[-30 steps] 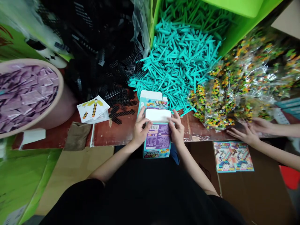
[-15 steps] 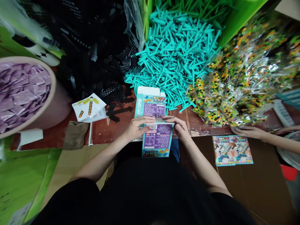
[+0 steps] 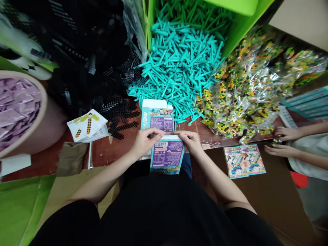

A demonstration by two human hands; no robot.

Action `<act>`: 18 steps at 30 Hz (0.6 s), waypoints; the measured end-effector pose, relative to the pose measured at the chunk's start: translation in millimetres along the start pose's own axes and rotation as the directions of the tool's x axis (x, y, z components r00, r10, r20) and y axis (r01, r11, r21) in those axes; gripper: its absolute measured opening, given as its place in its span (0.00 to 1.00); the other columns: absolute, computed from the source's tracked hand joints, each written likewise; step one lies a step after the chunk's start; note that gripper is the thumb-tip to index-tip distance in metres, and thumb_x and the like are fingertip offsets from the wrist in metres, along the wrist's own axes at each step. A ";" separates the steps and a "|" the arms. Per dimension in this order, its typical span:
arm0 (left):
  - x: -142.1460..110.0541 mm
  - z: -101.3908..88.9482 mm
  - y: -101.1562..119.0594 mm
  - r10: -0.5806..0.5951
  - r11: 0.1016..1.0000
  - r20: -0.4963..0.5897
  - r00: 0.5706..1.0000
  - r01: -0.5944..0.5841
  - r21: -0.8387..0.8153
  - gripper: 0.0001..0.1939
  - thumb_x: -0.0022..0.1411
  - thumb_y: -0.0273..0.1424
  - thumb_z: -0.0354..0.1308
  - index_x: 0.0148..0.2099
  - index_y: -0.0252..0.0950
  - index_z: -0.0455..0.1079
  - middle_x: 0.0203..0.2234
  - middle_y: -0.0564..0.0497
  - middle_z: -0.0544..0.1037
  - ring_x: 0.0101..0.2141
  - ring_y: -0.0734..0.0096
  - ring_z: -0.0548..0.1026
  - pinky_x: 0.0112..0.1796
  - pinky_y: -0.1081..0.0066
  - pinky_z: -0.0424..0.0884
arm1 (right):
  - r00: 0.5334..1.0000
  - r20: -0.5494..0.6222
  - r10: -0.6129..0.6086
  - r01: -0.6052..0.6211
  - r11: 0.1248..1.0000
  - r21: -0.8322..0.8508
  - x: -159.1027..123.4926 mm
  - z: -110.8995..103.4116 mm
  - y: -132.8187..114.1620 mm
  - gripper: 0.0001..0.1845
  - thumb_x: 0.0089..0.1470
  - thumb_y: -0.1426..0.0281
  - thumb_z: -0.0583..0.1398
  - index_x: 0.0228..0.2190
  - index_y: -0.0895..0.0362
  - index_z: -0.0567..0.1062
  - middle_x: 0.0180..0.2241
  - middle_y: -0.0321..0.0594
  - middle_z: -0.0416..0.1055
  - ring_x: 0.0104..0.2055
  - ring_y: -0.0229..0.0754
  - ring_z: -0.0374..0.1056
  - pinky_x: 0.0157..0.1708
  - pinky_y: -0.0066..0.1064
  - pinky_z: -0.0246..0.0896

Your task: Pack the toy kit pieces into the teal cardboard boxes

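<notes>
A purple and teal printed carton stands tilted against my body at the table's edge. My left hand pinches the left end of its upper edge, thumb and fingers together. At the right end of that same edge, my right hand is closed with thumb and fingertips on the white flap. Just beyond lies a second carton with a white flap sticking up, partly hidden by my hands. Past it is a heap of turquoise plastic sticks.
Left are black pegboard pieces, picture cards, a brown cloth and a tub of purple packets. Right are bags of coloured beads and printed cartons. Another person's hands work at the far right.
My fingertips have shifted along the carton's upper edge into a pinch at both ends. The other person's hands have come apart from the bead bags, holding something small. The view has shifted.
</notes>
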State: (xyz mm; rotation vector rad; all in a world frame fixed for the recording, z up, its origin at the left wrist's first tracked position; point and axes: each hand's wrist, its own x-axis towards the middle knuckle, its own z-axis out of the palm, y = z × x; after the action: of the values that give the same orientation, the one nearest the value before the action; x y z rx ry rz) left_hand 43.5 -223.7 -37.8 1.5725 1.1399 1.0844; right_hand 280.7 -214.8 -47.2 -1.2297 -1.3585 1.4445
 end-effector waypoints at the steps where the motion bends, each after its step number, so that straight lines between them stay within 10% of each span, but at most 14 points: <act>1: -2.8 0.8 -1.2 0.071 0.997 0.018 0.997 -0.072 0.013 0.10 0.65 0.36 0.59 0.41 0.37 0.79 0.39 0.47 0.84 0.43 0.61 0.81 0.44 0.64 0.77 | 0.999 -0.019 -0.039 0.040 0.999 0.008 -4.3 0.3 3.4 0.18 0.55 0.51 0.64 0.35 0.51 0.85 0.40 0.42 0.82 0.46 0.51 0.77 0.50 0.44 0.69; 5: -15.1 1.3 -9.5 0.231 0.968 0.089 0.969 -0.238 0.080 0.10 0.66 0.34 0.59 0.46 0.40 0.79 0.46 0.47 0.82 0.47 0.62 0.80 0.49 0.62 0.76 | 0.987 -0.064 -0.150 0.149 0.989 -0.019 -19.5 3.2 13.0 0.20 0.58 0.49 0.61 0.35 0.51 0.84 0.43 0.44 0.80 0.50 0.51 0.74 0.55 0.47 0.65; 18: -26.1 34.2 -10.4 0.102 0.994 -0.063 0.993 -0.099 0.042 0.09 0.68 0.36 0.54 0.41 0.39 0.73 0.42 0.46 0.80 0.47 0.61 0.77 0.51 0.60 0.73 | 0.939 -0.279 -0.201 0.198 0.979 -0.039 -33.4 21.5 28.4 0.15 0.58 0.54 0.61 0.33 0.51 0.80 0.48 0.45 0.77 0.52 0.51 0.72 0.54 0.48 0.65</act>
State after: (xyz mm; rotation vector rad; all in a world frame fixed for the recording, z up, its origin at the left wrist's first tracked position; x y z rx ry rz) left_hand 69.2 -252.5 -59.4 1.6502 1.1411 1.1945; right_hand 269.2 -255.4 -71.9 -1.2134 -1.2556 1.0769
